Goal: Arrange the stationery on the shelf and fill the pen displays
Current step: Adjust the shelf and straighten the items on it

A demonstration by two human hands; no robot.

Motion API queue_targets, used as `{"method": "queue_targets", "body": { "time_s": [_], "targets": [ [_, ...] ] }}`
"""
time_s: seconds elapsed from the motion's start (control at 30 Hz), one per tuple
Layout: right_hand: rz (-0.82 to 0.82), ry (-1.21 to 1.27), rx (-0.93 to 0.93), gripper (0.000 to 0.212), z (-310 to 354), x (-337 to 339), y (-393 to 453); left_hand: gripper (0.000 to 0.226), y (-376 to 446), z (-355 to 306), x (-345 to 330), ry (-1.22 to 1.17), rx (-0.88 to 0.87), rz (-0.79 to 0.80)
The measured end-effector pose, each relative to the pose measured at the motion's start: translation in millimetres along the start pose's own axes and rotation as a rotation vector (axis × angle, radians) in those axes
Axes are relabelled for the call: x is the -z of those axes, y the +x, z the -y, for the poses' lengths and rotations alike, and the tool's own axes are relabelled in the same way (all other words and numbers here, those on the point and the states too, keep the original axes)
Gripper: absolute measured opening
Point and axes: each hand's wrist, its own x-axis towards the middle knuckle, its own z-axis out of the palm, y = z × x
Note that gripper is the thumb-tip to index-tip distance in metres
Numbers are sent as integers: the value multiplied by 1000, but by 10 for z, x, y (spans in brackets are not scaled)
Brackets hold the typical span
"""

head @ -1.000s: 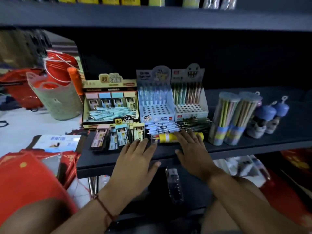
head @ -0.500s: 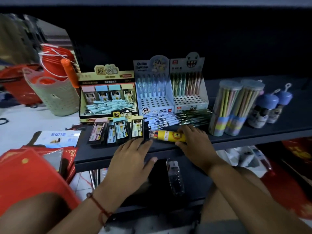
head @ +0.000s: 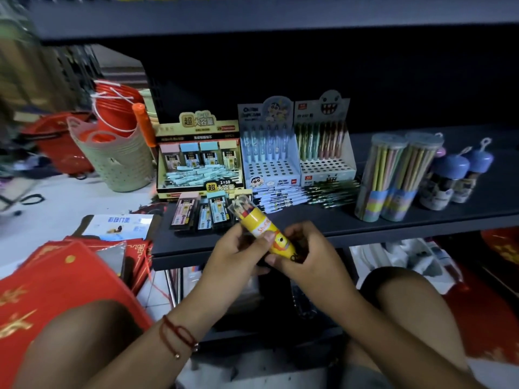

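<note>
Lifted off shelf — both hands grip yellow pencil tube.

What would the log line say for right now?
step: holding item | left hand: grips yellow pencil tube | right hand: grips tube's lower end | tube: lifted off shelf, tilted | pen displays: mostly empty holes

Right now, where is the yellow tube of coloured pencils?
In the head view, the yellow tube is held by both hands, left hand and right hand, just above the shelf's front edge.
</note>
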Motion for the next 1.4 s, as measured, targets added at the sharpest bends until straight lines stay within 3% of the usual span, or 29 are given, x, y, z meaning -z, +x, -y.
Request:
{"method": "queue_targets", "body": {
  "time_s": [0.1,0.2,0.37,0.47,0.6,0.67,0.87,1.07,1.27,1.4],
  "targets": [
    [19,125,-20,28,102,-32,-110,24,-70,-126,129,-96,5,43],
    [148,207,-62,24,209,-4,-185,34,-126,-299,311,-128,-32,78],
    [235,262,-33,28,561,129,-201,29,-279,-762,477,-64,-215,48],
    [237,259,39,30,860,224,-135,53,-366,-1076,524,53,-361,24],
    [209,241,183,36,1325,303,16,105,-475,-1510,587,94,-513,35],
    [207,249,255,36,1569,328,117,117,-524,-1768,655,113,-582,4],
    [203,294,471,34,2329,421,455,112,-603,-2701,836,215,-775,-60],
    [76,231,619,42,3026,439,986,113,-374,-3406,985,369,-879,-192],
    [87,121,572,29,3304,298,1565,118,101,-3681,1151,643,-885,-312],
    [105,-16,405,33,3358,110,1861,116,389,-3728,1251,826,-783,-314]
  ]
}}
